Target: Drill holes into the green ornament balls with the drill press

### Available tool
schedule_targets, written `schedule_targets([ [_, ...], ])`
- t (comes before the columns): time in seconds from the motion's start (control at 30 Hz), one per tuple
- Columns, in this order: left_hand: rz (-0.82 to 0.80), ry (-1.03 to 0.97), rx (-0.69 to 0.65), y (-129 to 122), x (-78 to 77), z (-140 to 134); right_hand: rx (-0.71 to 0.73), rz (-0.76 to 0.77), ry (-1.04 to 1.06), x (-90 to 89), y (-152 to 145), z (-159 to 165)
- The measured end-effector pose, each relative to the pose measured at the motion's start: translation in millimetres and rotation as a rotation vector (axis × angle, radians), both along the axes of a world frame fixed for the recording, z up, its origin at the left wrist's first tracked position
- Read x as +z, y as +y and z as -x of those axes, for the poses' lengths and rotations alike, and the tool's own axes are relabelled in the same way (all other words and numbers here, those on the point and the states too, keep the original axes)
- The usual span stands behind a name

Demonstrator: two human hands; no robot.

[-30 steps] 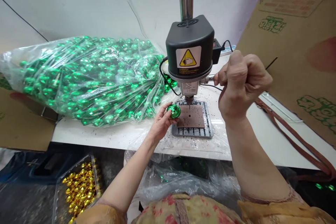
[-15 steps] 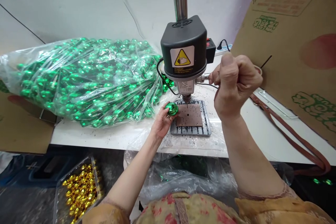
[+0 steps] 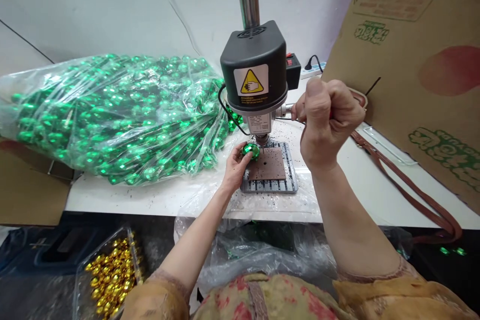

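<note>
A shiny green faceted ball [image 3: 250, 150] is pinched between the thumb and fingers of my left hand [image 3: 237, 164], just left of the drill bit and above the brown board. My right hand [image 3: 325, 122] is closed in a fist around the feed lever [image 3: 288, 110] at the right side of a small black drill press [image 3: 254, 72]. The brown board [image 3: 270, 169], with a small dark hole, lies on the slotted grey base plate [image 3: 292, 180]. Dark shavings are scattered over the plate and the bench around it.
A big clear bag of green faceted balls [image 3: 123, 120] lies to the left on the white bench [image 3: 123, 197]. Cardboard boxes [image 3: 408, 70] stand at both sides. A brown strap [image 3: 408, 185] lies at right. Below left is a clear tub of gold balls [image 3: 112, 275].
My left hand has brought the green ball right, closer to the drill bit, and turned it. My right hand stays closed on the lever. The whole view has shifted slightly.
</note>
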State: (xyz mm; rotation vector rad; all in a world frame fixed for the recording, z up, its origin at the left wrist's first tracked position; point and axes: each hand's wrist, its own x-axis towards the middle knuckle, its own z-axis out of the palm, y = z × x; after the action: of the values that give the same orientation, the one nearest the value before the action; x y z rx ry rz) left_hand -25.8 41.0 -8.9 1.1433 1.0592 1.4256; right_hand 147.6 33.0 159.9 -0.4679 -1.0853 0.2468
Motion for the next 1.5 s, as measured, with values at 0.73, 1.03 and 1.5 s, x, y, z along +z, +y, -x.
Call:
schedule_targets([
  [0.73,-0.142,0.082,-0.244,2,-11.0,-10,-0.020,0.028,-0.042,-2.7,-2,-1],
  [1.03,-0.137,0.136,-0.195,-3,-7.9,-17,-0.009,0.009,-0.026,-4.6,0,-1],
  [1.5,-0.168,0.239,-0.217,-12,-8.3,-16,0.023,0.000,-0.012,-2.1,0,-1],
])
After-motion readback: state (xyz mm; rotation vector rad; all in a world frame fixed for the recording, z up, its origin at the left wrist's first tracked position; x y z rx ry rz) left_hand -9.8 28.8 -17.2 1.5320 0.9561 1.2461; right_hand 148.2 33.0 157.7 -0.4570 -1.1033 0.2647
